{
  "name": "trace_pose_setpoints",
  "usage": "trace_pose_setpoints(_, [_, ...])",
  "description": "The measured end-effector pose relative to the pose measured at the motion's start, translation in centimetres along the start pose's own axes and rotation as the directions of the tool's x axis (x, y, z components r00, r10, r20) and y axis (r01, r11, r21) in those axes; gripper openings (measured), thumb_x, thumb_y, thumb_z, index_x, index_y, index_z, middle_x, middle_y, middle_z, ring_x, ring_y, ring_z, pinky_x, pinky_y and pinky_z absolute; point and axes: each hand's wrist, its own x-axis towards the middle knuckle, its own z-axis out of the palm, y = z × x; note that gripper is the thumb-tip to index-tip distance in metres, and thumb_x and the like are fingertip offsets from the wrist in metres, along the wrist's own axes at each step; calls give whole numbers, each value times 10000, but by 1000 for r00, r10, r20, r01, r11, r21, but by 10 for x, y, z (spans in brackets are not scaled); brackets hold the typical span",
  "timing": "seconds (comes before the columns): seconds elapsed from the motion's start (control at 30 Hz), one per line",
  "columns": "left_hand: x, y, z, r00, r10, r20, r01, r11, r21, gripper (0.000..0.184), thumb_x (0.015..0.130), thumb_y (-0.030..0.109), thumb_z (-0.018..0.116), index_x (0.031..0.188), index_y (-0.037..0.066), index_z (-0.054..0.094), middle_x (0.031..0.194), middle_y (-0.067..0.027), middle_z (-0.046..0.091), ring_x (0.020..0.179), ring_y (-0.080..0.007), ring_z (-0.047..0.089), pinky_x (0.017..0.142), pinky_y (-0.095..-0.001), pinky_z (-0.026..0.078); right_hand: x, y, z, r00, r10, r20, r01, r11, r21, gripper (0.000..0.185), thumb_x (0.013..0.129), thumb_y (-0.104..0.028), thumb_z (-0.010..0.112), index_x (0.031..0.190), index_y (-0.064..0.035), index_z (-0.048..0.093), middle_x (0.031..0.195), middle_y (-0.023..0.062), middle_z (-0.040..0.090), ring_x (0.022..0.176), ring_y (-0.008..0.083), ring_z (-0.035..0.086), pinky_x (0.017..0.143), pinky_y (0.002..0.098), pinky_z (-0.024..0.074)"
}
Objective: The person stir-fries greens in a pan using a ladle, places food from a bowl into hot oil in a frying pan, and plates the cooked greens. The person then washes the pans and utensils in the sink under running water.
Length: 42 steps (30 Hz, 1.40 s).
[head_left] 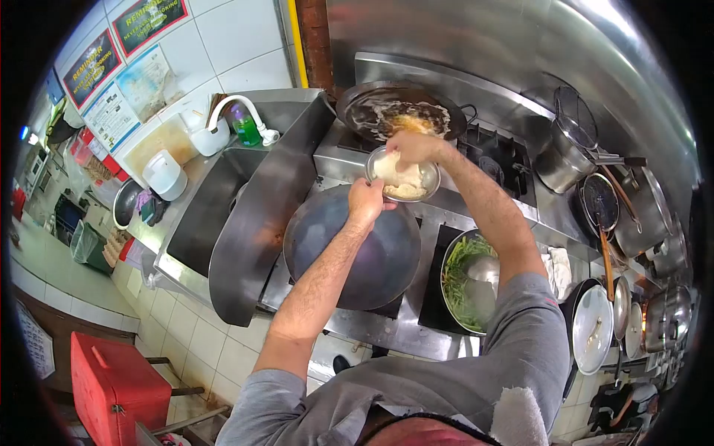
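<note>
My left hand [367, 201] grips the near-left rim of a round metal bowl [432, 178]. Inside the bowl is a pale, thick batter-like mass [401, 177]. Over the bowl's far edge, my right hand [413, 149] has its fingers closed and pointing down toward the pale mass; whatever lies between them is hidden. Just beyond is a wide dark wok [357, 111] of bubbling, foamy oil on the back burner, with yellow-orange food [410, 125] frying in it. A large bare wok [349, 253] sits below my left forearm.
A pan of green vegetables [465, 279] with a ladle stands to the right. Left of the stove, a metal partition [249, 253] borders a sink [212, 208]. Pots and strainers [599, 201] line the right side. A red box [115, 383] is at lower left.
</note>
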Motion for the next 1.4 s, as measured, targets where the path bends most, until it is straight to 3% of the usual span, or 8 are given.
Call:
trace_pose_setpoints(0.2, [12,0,-2,999,10,-35,-10,1000,-4,236,845,111,458,914,-114,435,853,-201,564,642,-241,627,495,-286,548,36,23,-48,917,272,-291,-229,958,175,394,590,-77,694,964,-2,595,885,144,633,854,261,601,764,342,460])
trace_pose_setpoints(0.27, [9,1,-7,999,11,-42,-10,1000,26,231,845,107,456,909,-115,438,850,-200,564,630,-236,625,491,-282,547,55,57,-34,853,352,-385,-373,927,21,397,618,-70,680,1001,-19,593,944,154,629,923,293,593,796,356,459])
trace_pose_setpoints(0.4, [4,0,-15,998,2,-61,1,999,49,224,843,94,452,904,-122,443,830,-198,566,591,-223,618,488,-274,546,78,129,8,834,502,-228,-515,857,5,326,750,-105,573,1075,-115,591,1123,117,578,1061,292,537,878,534,357])
trace_pose_setpoints(0.5, [4,-5,-19,995,-5,-99,6,1000,10,228,819,112,504,852,-110,466,795,-172,571,554,-206,613,447,-268,531,66,111,9,783,559,-273,-577,817,17,314,753,-85,556,1062,-125,596,1105,110,587,1039,295,546,860,522,371])
trace_pose_setpoints(0.57, [7,-8,-21,995,-18,-96,17,1000,-12,235,824,116,499,861,-113,463,796,-175,570,558,-211,615,452,-270,534,43,67,-7,797,513,-317,-539,842,7,332,722,-117,616,1053,-96,591,1054,113,603,997,265,562,840,438,403])
trace_pose_setpoints(0.63, [10,-10,-22,996,-29,-84,26,999,-33,242,829,120,495,869,-116,460,798,-178,570,562,-216,618,458,-273,536,28,42,-16,992,126,-9,-115,931,347,421,652,-187,700,1037,-67,580,1006,109,611,942,218,570,798,361,426])
trace_pose_setpoints(0.8, [12,-12,-18,998,-48,-33,45,995,-88,253,848,119,466,919,-123,438,807,-189,568,582,-232,624,466,-282,542,-15,-26,-9,943,-31,331,-42,976,214,535,600,-180,717,1092,-69,540,978,110,606,880,188,572,745,327,442])
trace_pose_setpoints(1.4, [-1,4,-14,1000,-14,-24,14,1000,3,246,844,116,453,920,-117,438,801,-194,574,568,-229,614,477,-280,537,48,48,-53,953,180,-244,-46,881,471,328,627,-53,616,952,-30,577,779,71,610,728,151,568,665,295,452])
